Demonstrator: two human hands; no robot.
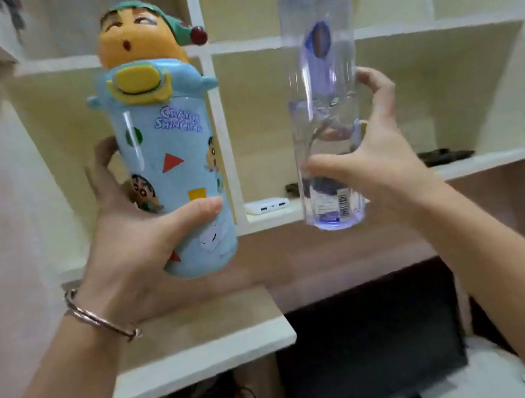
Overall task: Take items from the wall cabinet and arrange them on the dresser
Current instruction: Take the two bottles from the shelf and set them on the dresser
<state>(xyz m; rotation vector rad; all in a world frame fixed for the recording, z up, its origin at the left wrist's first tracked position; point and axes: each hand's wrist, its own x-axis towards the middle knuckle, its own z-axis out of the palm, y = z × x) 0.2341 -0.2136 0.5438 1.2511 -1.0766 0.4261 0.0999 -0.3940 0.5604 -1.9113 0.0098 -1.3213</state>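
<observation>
From the head camera, both hands are raised in front of the wall cabinet (365, 34), a grid of pale wooden cubbies with white front edges.

The left hand (141, 233) is wrapped around the lower half of a cartoon bottle (175, 164), thumb across its front and fingers behind. This bottle is a light-blue cylinder printed with small figures, coloured shapes and lettering, topped by a moulded orange cartoon head in a green cap. Its long axis stands nearly upright, the top leaning slightly left. A thin metal bangle (100, 318) circles the left wrist.

The right hand (373, 166) grips a clear bottle (326, 111), a tall, smooth, transparent plastic cylinder with a lilac base and cap and a barcode sticker low on its side. It stands upright, cap upward, blurred at the top.

A white power bank (267, 205) lies flat on the cabinet's bottom shelf, near the front edge, between the two bottles.
</observation>
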